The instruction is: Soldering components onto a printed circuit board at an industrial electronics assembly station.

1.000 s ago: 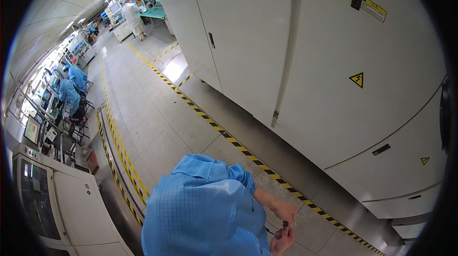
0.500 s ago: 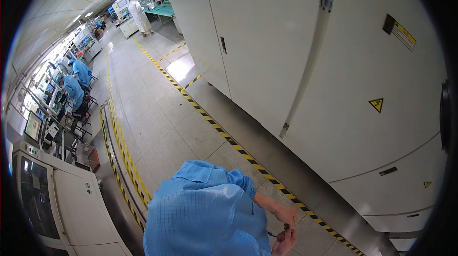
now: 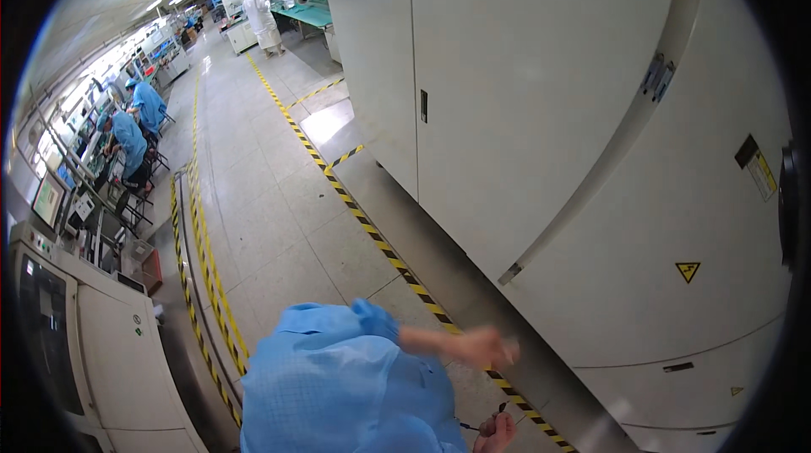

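My left hand (image 3: 480,348) reaches out to the right from a blue sleeve (image 3: 376,320), over the striped floor tape. It is smeared by motion but looks closed, with a small pale thing at its fingertips that I cannot make out. My right hand (image 3: 498,433) is lower, near the bottom edge, apart from the left. Its fingers are pinched on a thin black cable (image 3: 465,426), and a dark end (image 3: 503,406) sticks up above the fingers. The blue smock covers much of the lower middle and hides the rest of my arms.
A tall pale cabinet (image 3: 507,115) with warning labels fills the right side. Black-and-yellow tape (image 3: 372,238) runs along the floor beside it. A white machine (image 3: 127,352) stands at the left, and two people in blue (image 3: 131,145) sit at benches beyond. Someone in white (image 3: 260,18) stands far off.
My hands, together before, are now apart. The left has swung up, away from the right, which keeps the black cable. The view has turned a little, so the cabinet shifts right.
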The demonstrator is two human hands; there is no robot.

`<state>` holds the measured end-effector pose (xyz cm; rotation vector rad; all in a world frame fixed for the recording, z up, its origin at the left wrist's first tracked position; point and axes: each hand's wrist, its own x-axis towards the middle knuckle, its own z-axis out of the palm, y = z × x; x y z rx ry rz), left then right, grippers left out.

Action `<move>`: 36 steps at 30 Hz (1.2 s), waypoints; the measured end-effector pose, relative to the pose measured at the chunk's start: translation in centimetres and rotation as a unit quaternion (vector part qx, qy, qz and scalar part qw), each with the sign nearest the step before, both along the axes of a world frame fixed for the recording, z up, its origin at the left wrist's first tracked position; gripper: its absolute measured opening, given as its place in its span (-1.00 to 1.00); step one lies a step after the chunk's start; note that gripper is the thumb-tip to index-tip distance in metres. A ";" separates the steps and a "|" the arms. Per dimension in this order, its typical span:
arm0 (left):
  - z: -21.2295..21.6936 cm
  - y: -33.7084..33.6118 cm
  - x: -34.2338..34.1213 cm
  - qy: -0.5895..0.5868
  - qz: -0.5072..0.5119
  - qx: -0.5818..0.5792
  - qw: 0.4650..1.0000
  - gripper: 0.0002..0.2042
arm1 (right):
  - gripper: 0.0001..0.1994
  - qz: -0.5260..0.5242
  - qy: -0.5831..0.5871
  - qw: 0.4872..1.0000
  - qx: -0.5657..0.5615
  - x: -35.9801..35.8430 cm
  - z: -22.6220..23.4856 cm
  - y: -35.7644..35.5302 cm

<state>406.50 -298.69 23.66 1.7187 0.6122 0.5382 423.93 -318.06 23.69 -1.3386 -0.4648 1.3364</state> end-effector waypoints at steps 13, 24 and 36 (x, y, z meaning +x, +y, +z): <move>-0.7 -2.0 2.8 0.082 0.032 -0.174 0.981 -0.55 | -0.66 0.100 -0.172 0.980 -0.001 0.3 3.9 3.4; 1.0 -13.2 16.6 0.123 -0.173 -0.152 0.965 -0.64 | -0.81 -0.019 -0.146 0.989 0.000 9.5 -0.7 -7.9; -3.1 -31.0 42.2 0.161 -0.512 -0.102 0.837 -0.74 | -0.79 -0.349 0.053 0.935 -0.035 23.9 0.7 -29.0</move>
